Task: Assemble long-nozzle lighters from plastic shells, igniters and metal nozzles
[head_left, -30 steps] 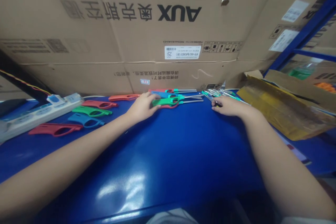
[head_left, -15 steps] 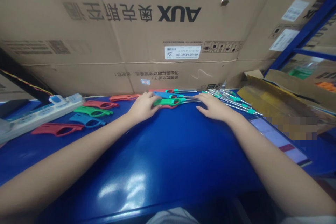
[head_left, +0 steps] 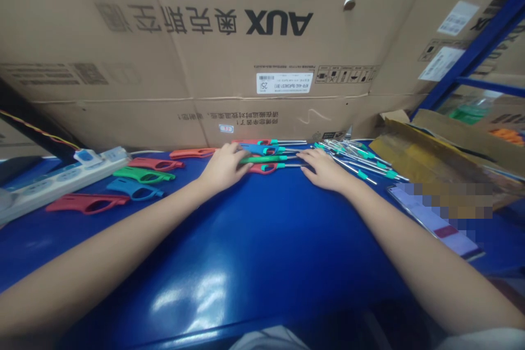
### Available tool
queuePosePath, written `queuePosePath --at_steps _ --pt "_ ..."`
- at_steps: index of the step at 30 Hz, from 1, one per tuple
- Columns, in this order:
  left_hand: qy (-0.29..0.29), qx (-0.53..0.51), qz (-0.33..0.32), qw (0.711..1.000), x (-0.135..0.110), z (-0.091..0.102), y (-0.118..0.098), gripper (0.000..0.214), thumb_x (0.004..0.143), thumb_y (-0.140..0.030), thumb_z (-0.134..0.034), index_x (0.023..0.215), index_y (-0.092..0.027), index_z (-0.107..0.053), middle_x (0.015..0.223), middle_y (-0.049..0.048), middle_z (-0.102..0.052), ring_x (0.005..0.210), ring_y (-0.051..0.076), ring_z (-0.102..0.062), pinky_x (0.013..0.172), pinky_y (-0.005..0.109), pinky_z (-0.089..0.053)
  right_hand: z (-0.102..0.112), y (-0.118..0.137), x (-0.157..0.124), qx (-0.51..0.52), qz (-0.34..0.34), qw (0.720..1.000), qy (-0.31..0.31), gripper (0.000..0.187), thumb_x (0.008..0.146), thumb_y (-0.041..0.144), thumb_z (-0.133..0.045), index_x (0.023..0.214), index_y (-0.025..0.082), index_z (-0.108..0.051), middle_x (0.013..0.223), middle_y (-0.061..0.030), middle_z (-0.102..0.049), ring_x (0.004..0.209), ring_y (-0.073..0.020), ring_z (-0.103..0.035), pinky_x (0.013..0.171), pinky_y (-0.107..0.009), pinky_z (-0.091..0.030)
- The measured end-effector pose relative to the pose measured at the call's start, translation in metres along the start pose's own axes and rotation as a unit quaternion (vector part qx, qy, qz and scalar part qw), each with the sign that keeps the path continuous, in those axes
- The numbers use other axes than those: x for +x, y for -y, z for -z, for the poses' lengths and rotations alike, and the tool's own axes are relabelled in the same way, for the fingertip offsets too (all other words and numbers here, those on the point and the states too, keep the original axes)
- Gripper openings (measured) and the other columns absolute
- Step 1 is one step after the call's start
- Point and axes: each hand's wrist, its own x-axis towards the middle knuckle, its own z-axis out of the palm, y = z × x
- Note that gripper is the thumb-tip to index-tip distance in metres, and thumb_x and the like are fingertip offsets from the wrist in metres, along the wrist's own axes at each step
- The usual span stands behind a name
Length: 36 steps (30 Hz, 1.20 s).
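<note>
Watching through the head cam, I've got the left hand [head_left: 225, 168] curled with thumb and fingers nearly together round the back end of a green handle [head_left: 267, 158], which sits edge-on just above the blue tabletop [head_left: 262, 251], its teal collar and metal tube pointing toward the other hand. The right hand [head_left: 327, 169] is palm down with its fingers bent and a bit spread, tips at the far end of that tube; can't honestly tell if they're pinching it or just resting there. A red handle with a tube [head_left: 264, 169] lies right beside the green one on the near side, and a blue handle with a tube [head_left: 262, 149] is just behind it. Off past the right hand there's a messy pile of metal tubes with teal collars [head_left: 363, 159], and the phone [head_left: 437, 221] lies nearer to me by the forearm. Compared with a second ago, the right hand has come off that pile and over to the green handle's tube, and the phone's no longer mostly covered by the arm. The left hand has hardly budged, but the green handle has rolled: its trigger loop was showing then and now I only see a narrow edge.
</note>
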Motion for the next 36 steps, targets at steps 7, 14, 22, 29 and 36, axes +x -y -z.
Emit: queuePosePath --at_steps 7,14,22,29,36 --pt "0.003 0.009 -0.04 0.999 -0.007 0.002 -0.005 0.042 0.102 -0.051 -0.054 0.13 -0.024 -0.068 0.128 0.0126 -0.063 0.113 0.031 -0.058 0.092 0.042 -0.047 0.003 0.005 0.002 -0.018 -0.022 0.999 -0.022 0.032 0.099 0.029 -0.051 0.123 0.018 -0.07 0.128 -0.0154 -0.066 0.119 -0.0376 -0.057 0.101 -0.059 -0.049" --pt "0.001 0.011 -0.042 0.999 -0.008 0.011 -0.012 0.048 0.099 -0.053 -0.057 0.136 -0.023 -0.064 0.131 0.0144 -0.062 0.114 0.033 -0.058 0.092 0.045 -0.048 0.005 0.006 0.002 -0.011 -0.011 0.999 -0.043 0.035 0.095 0.027 -0.059 0.128 0.021 -0.068 0.129 -0.0136 -0.065 0.12 -0.035 -0.058 0.103 -0.055 -0.049" --pt "0.016 0.02 -0.002 1.0 -0.055 0.049 0.012 0.036 0.097 -0.039 -0.05 0.125 -0.023 -0.066 0.127 0.0106 -0.065 0.119 0.03 -0.059 0.103 0.045 -0.048 0.028 0.028 -0.003 0.023 0.078 0.997 0.0 0.035 0.097 0.029 -0.056 0.128 0.018 -0.067 0.125 -0.014 -0.067 0.118 -0.0325 -0.061 0.102 -0.052 -0.052" --pt "0.028 0.072 0.121 0.99 -0.085 0.074 0.097 0.037 0.087 -0.04 -0.05 0.11 -0.018 -0.069 0.106 0.0138 -0.066 0.103 0.033 -0.063 0.097 0.048 -0.052 0.037 0.048 -0.007 0.045 0.094 0.994 0.033 0.029 0.099 0.028 -0.052 0.118 0.018 -0.071 0.12 -0.0126 -0.073 0.112 -0.0318 -0.067 0.097 -0.05 -0.056" --pt "0.062 0.104 0.128 0.984 -0.062 0.054 0.106 0.043 0.092 -0.04 -0.05 0.123 -0.021 -0.071 0.111 0.0147 -0.064 0.107 0.033 -0.06 0.096 0.046 -0.049 0.035 0.053 -0.007 0.047 0.105 0.993 0.04 0.028 0.1 0.028 -0.05 0.115 0.019 -0.071 0.117 -0.0116 -0.074 0.108 -0.0301 -0.069 0.094 -0.048 -0.057"
